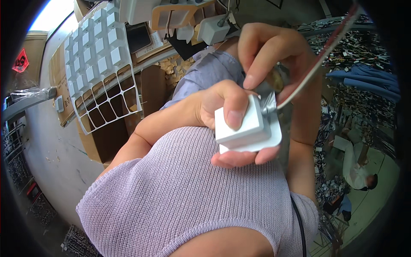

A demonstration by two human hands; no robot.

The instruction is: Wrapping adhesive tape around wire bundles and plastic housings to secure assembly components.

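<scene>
Your left hand point(222, 115) is clamped around a small white plastic block point(239, 124), thumb pressed flat on its upper face and fingers curled underneath. The block is square and boxy, with rounded corners and a smooth matte top, and it sits on a wider, thinner white base plate that sticks out past it at the lower right edge. You hold it close in front of your chest, just above the lilac knitted fabric point(180, 192) that fills the lower middle of the view.

Your right hand point(269, 55) comes down from above and pinches a metal-tipped tool point(269, 92) between thumb and forefinger; its grey tip touches the block's far right edge (whether it goes into the block, you cannot tell from here). A thin pale cable point(317, 68) runs from the tool up toward the right.

To your left, on the workbench point(47, 141), lies a cardboard grid tray point(105, 85), its upper cells filled with similar white blocks and its lower cells bare.
</scene>
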